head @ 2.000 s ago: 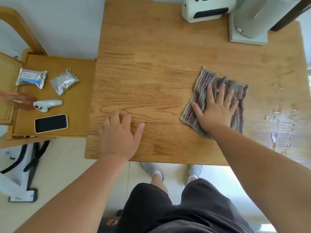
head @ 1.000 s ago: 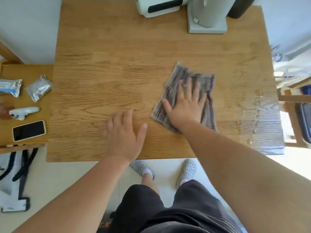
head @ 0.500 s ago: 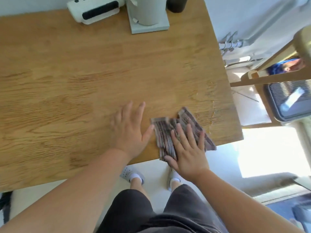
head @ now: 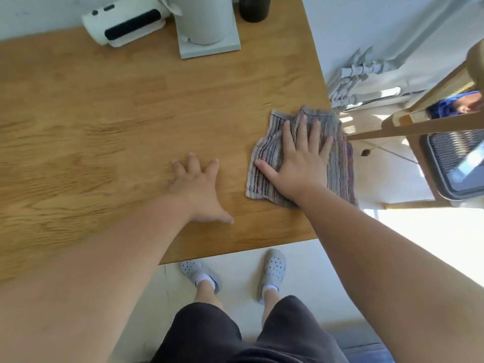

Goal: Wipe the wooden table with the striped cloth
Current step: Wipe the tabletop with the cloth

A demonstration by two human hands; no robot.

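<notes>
Left hand (head: 196, 187): flat, fingers spread, bracing on desk (head: 131, 113), 9 o'clock of striped cloth (head: 263, 166). Right hand (head: 301, 166): fingers straight, pressing striped cloth at desk's 4 o'clock edge. Best: even palm weight, overlapping strokes.

The wooden table (head: 104, 113) carries a striped cloth (head: 267, 148) at its right edge, a white device (head: 123, 27) and pale appliance (head: 207, 22) behind.

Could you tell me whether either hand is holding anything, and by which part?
Nothing is gripped: the right hand presses flat on the middle of the striped cloth, the left hand rests on the wooden table.
</notes>
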